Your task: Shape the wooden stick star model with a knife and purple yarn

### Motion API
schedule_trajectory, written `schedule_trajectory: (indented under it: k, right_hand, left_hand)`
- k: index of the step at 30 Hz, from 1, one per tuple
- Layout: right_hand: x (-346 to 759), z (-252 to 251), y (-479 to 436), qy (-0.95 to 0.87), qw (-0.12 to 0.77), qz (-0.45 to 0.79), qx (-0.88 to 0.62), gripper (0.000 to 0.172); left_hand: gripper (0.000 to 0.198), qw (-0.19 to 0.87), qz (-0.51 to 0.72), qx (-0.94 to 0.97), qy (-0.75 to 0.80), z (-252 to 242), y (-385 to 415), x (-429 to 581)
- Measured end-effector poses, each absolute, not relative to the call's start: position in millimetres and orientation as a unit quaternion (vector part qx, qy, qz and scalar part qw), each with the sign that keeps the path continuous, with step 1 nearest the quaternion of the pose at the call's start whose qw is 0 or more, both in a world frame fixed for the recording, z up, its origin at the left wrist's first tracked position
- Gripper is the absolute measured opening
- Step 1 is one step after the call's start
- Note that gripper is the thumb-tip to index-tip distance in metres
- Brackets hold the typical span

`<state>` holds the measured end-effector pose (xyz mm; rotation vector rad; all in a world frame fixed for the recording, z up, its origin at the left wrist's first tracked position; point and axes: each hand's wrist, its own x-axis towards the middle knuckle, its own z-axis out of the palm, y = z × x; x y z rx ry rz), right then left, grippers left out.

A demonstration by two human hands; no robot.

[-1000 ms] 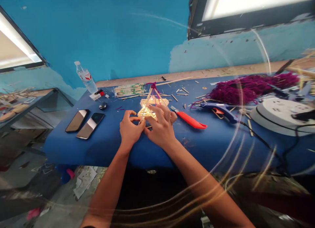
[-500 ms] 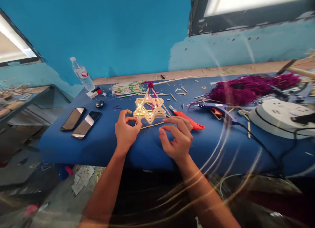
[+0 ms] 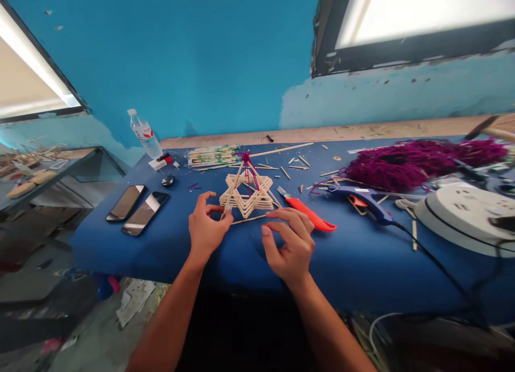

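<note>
A star-shaped stack of thin wooden sticks (image 3: 246,195) stands on the blue table (image 3: 354,254), with slanted sticks rising to a peak tied with purple yarn (image 3: 244,157). My left hand (image 3: 207,227) pinches the lower end of one slanted stick at the stack's front left corner. My right hand (image 3: 290,244) hovers just right of it, fingers curled and slightly apart, holding nothing, with its fingertips close to a loose stick (image 3: 248,219) lying on the table.
An orange utility knife (image 3: 308,211) lies right of the stack, then a blue glue gun (image 3: 362,198), a heap of purple yarn (image 3: 406,160) and a white power strip (image 3: 466,214). Two phones (image 3: 137,208), a water bottle (image 3: 144,132) and stick bundles (image 3: 212,154) lie left and behind.
My right hand has drawn back from the stick structure toward me and let go of it. The left hand has kept its pinch on the slanted stick. The view tilted slightly.
</note>
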<state>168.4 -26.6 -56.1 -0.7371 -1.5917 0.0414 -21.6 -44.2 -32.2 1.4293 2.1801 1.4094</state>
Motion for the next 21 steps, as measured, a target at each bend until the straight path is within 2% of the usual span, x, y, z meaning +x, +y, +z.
schedule_trajectory:
  k: [9,13,17,19,21]
  right_hand:
    - [173,-55,-27,-0.707,0.637,0.056,-0.302,0.012]
    - [184,-27,-24,-0.715,0.641,0.069,-0.27,0.012]
    - [215,31,10,-0.727,0.645,-0.017,-0.236,0.014]
    - [233,56,43,-0.743,0.617,-0.085,-0.245,0.013]
    - [247,73,78,-0.774,0.556,-0.135,-0.272,0.027]
  left_hand:
    - [0.055,0.079,0.461,0.492,0.734,-33,-46,-19]
    - [0.05,0.062,0.484,0.509,0.709,-35,-50,-20]
    - [0.037,0.021,0.548,0.495,0.674,-44,-56,-24]
    - [0.027,-0.027,0.601,0.495,0.627,-50,-63,-25]
    - [0.023,-0.105,0.635,0.537,0.546,-58,-77,-20]
